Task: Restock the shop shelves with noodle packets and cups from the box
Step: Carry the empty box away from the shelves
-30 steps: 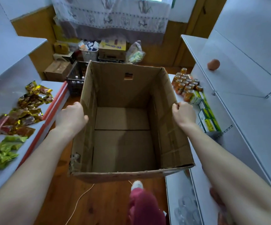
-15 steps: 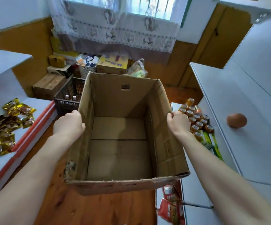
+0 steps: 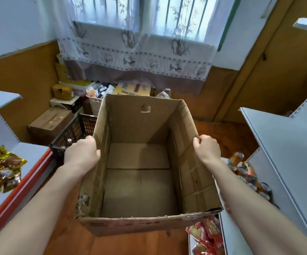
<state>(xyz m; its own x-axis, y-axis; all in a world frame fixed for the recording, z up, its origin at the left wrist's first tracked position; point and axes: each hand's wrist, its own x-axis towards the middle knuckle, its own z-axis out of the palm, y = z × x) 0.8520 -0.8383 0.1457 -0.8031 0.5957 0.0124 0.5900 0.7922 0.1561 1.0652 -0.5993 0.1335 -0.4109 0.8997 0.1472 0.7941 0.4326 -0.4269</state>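
Presently grips cardboard box (image 3: 139, 190) by side rims: left hand (image 3: 81, 153) clamped on left wall, right hand (image 3: 207, 150) curled over right wall. Shows bare bottom flaps inside.

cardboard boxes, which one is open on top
The big brown cardboard box held by left hand and right hand; the smaller brown carton on the floor at left is closed.

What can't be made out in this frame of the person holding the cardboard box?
Head view only:
- Left grip: fingertips hidden by its own back and the cardboard box wall.
- Cans: labels blurred, some hidden behind the right forearm.
- Red packets: cut off by the bottom edge, print unreadable.
- Gold packets: cut off by the left edge.
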